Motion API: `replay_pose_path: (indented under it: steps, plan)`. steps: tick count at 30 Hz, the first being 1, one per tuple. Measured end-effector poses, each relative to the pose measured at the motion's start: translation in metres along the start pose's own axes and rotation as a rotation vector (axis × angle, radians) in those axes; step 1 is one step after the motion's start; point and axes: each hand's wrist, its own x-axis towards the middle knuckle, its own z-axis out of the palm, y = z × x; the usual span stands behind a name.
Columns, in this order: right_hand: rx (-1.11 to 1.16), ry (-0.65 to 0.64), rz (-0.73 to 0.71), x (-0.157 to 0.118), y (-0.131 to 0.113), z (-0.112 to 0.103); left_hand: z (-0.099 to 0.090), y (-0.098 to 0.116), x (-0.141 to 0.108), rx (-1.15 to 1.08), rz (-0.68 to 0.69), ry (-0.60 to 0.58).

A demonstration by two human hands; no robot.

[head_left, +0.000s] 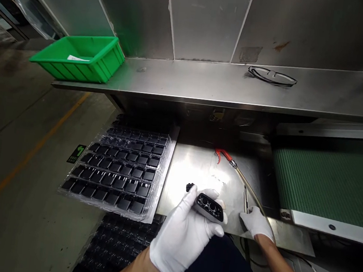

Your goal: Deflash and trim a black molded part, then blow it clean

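My left hand (183,236), in a white glove, grips a small black plastic part (210,207) with oval openings on its upper face, just above the near edge of the steel worktop (193,172). My right hand (256,222), also gloved, rests on the worktop to the right and holds thin metal tweezers (245,198). A tiny black piece (189,186) lies on the steel just beyond my left fingers.
A clear blister tray (118,170) filled with several black parts lies to the left, with another tray (116,246) below it. A red-tipped air hose (231,161) crosses the worktop. A green conveyor belt (327,179) runs on the right. A green bin (79,56) and safety glasses (272,75) sit on the upper shelf.
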Motion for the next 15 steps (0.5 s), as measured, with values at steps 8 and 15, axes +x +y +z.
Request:
replay_pose_path:
  steps: [8, 15]
  plan:
    - [0.054, 0.042, -0.053, -0.015, -0.003, -0.007, -0.007, -0.004, 0.005, -0.026, 0.001, 0.006]
    - [0.115, 0.134, -0.023, -0.029, 0.001, -0.012, -0.004, -0.006, 0.003, -0.011, 0.04, 0.038]
